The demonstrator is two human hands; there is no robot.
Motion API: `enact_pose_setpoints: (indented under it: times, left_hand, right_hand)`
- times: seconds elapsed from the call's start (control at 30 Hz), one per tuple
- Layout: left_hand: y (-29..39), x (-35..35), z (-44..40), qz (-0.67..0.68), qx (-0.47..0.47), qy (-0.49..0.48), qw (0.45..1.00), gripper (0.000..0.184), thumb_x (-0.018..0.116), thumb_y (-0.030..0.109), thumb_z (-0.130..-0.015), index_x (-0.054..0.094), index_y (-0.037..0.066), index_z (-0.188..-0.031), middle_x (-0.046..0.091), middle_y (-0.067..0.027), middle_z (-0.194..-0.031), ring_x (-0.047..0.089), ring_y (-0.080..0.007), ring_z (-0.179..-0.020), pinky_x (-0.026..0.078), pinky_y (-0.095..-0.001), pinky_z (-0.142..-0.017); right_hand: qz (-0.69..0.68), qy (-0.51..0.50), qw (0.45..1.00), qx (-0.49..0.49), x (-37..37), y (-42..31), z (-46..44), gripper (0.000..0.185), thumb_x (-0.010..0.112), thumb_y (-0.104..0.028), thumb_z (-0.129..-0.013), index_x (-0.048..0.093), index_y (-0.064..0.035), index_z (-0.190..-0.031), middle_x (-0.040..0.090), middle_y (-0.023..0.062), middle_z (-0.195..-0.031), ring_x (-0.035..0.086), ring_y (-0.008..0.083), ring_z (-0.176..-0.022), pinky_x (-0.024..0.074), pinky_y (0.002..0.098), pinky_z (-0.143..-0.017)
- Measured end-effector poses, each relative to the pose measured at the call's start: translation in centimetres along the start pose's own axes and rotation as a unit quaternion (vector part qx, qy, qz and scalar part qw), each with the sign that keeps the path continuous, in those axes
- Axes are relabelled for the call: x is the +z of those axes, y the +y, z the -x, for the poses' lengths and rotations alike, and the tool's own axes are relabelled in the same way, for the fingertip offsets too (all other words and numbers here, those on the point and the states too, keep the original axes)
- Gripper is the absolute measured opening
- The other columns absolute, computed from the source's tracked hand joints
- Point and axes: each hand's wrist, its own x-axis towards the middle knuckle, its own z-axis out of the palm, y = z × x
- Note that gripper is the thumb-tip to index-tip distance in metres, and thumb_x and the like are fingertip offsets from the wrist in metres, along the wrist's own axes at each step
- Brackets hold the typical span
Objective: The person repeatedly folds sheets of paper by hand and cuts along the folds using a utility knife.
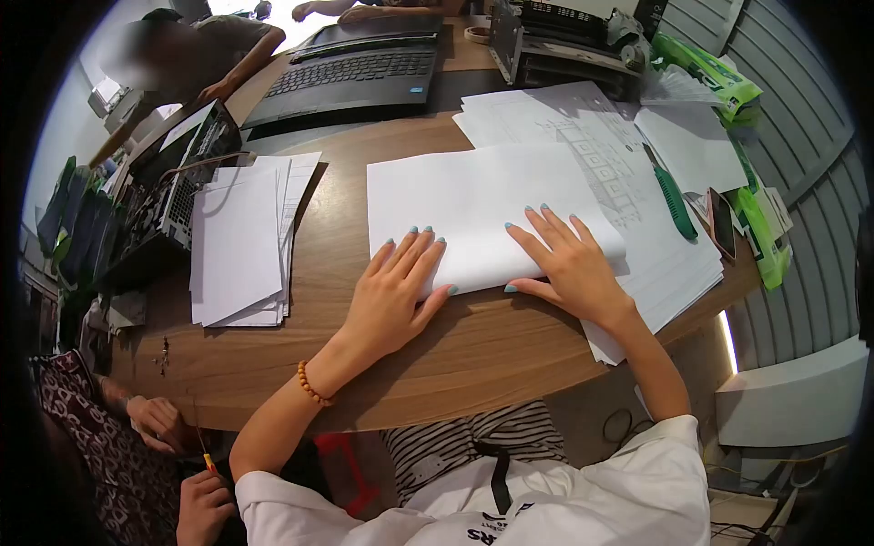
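The white paper (455,196) lies on the table (473,364), its long axis running left to right across the body. The left hand (387,296) and right hand (578,273) contact its near side, open, fingers extended, gripping nothing. The right hand is nearer the curved right end.

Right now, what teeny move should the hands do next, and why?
I'd probably slide the right hand along the near edge of the white paper, towards its right end, pressing gently. That end looks rounded and puffy, as if the fold isn't flat there. The left hand lies spread on the paper, so it could help stop it from slipping.
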Motion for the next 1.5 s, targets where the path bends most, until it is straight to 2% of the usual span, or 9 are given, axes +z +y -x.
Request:
enact_pose_setpoints:
  times: [0.3, 0.4, 0.47, 0.57, 0.67, 0.83, 0.93, 1.4, 1.5]
  left_hand:
    - [0.3, -0.3, 0.1, 0.009, -0.010, -0.028, 1.000, 0.049, 0.048, 0.029, -0.092, 0.041, 0.004, -0.134, 0.036, -0.0173, -0.142, 0.030, -0.0315, -0.134, 0.022, -0.0446, -0.110]
    - [0.6, -0.5, 0.3, -0.004, -0.017, -0.063, 0.998, 0.047, 0.041, 0.027, -0.094, 0.039, 0.010, -0.137, 0.023, -0.0152, -0.149, 0.021, -0.0311, -0.138, 0.016, -0.0440, -0.112]
    - [0.7, -0.8, 0.3, -0.003, -0.029, -0.093, 0.995, 0.045, 0.034, 0.026, -0.096, 0.036, 0.022, -0.141, 0.010, -0.0124, -0.153, 0.011, -0.0301, -0.140, 0.009, -0.0438, -0.114]
    - [0.4, -0.9, 0.2, -0.042, 0.001, -0.118, 0.992, 0.045, 0.033, 0.025, -0.096, 0.035, 0.034, -0.140, 0.007, -0.0116, -0.153, 0.008, -0.0298, -0.141, 0.007, -0.0439, -0.114]
    - [0.6, -1.3, 0.0, -0.051, -0.002, -0.150, 0.987, 0.045, 0.031, 0.026, -0.096, 0.035, 0.035, -0.140, 0.008, -0.0120, -0.153, 0.005, -0.0284, -0.142, 0.005, -0.0436, -0.114]
    - [0.0, -0.4, 0.3, -0.033, 0.000, -0.131, 0.991, 0.044, 0.033, 0.029, -0.096, 0.036, 0.037, -0.139, 0.013, -0.0124, -0.152, 0.008, -0.0296, -0.141, 0.006, -0.0452, -0.113]
    - [-0.3, -0.5, 0.3, -0.035, 0.005, -0.126, 0.991, 0.043, 0.033, 0.030, -0.097, 0.035, 0.040, -0.138, 0.014, -0.0112, -0.152, 0.008, -0.0288, -0.141, 0.006, -0.0456, -0.113]
    - [0.7, -1.5, -0.1, -0.039, -0.011, -0.165, 0.986, 0.043, 0.028, 0.030, -0.097, 0.034, 0.038, -0.139, 0.013, -0.0096, -0.153, 0.006, -0.0296, -0.141, 0.004, -0.0450, -0.114]
    - [0.5, -1.3, 0.0, -0.034, -0.009, -0.162, 0.986, 0.043, 0.028, 0.031, -0.097, 0.034, 0.038, -0.139, 0.013, -0.0099, -0.153, 0.006, -0.0302, -0.141, 0.004, -0.0456, -0.114]
  right_hand:
    - [-0.001, -0.021, 1.000, 0.010, -0.2, -0.2, 0.3, 0.070, 0.060, -0.054, -0.079, 0.044, -0.0111, -0.132, 0.047, 0.0207, -0.131, 0.043, 0.0371, -0.123, 0.0328, 0.0515, -0.101]
    - [-0.009, -0.048, 0.999, 0.002, 0.0, 0.0, 0.7, 0.074, 0.052, -0.061, -0.081, 0.044, -0.0089, -0.133, 0.040, 0.0244, -0.136, 0.036, 0.0392, -0.128, 0.0282, 0.0558, -0.102]
    - [-0.032, -0.082, 0.996, -0.032, 0.2, 0.8, 1.2, 0.081, 0.047, -0.064, -0.082, 0.034, -0.0086, -0.140, 0.027, 0.0253, -0.143, 0.024, 0.0403, -0.134, 0.0197, 0.0573, -0.106]
    - [-0.047, -0.125, 0.991, -0.028, 0.1, 1.0, 1.2, 0.084, 0.044, -0.065, -0.083, 0.027, -0.0091, -0.143, 0.019, 0.0246, -0.147, 0.016, 0.0391, -0.137, 0.0135, 0.0571, -0.108]
    - [-0.020, -0.117, 0.993, -0.024, -0.1, 0.6, 1.1, 0.086, 0.044, -0.065, -0.083, 0.027, -0.0043, -0.142, 0.018, 0.0244, -0.147, 0.015, 0.0383, -0.138, 0.0139, 0.0577, -0.108]
    - [-0.105, -0.085, 0.987, -0.088, -2.0, -7.2, -0.1, 0.090, 0.048, -0.060, -0.083, 0.031, 0.0125, -0.133, 0.030, 0.0274, -0.141, 0.026, 0.0368, -0.135, 0.0167, 0.0520, -0.110]
    - [-0.124, -0.040, 0.988, -0.086, -0.8, -9.8, 0.6, 0.091, 0.048, -0.061, -0.082, 0.035, 0.0154, -0.129, 0.037, 0.0296, -0.136, 0.032, 0.0374, -0.131, 0.0199, 0.0478, -0.110]
    - [-0.055, -0.152, 0.983, 0.087, -5.4, 2.2, 9.0, 0.075, 0.043, -0.053, -0.089, 0.036, 0.0069, -0.133, 0.040, 0.0218, -0.137, 0.034, 0.0270, -0.132, 0.0139, 0.0465, -0.112]
    - [0.091, -0.158, 0.962, 0.206, -5.2, 1.7, 8.6, 0.076, 0.041, -0.055, -0.089, 0.043, 0.0105, -0.127, 0.043, 0.0241, -0.134, 0.039, 0.0293, -0.129, 0.0127, 0.0510, -0.111]
